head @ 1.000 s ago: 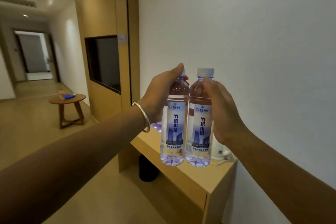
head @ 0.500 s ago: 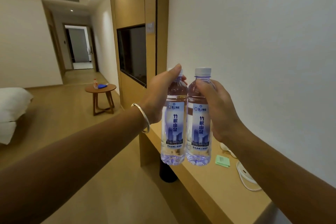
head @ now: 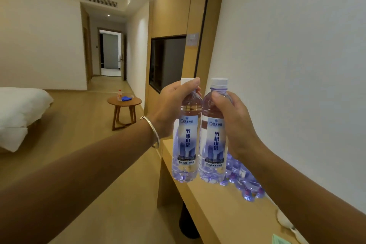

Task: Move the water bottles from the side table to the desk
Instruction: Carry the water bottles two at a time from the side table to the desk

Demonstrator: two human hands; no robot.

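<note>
Left hand (head: pixel 170 109) and right hand (head: pixel 233 123) both raised, fingers curled.

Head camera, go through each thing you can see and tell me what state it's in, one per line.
left hand: grips left bottle near its neck
right hand: grips right bottle near its neck
left bottle: upright, capped, held over desk
right bottle: upright, capped, held over desk
bottles on desk: clustered by wall

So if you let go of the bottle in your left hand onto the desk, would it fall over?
Probably it would wobble. The left bottle is tall and narrow, so it may tip easily. It looks nearly full, so it is likely heavy for its size and fairly stiff. The left hand holds it near the cap, above the desk; it is round, so once down it could roll.
</note>
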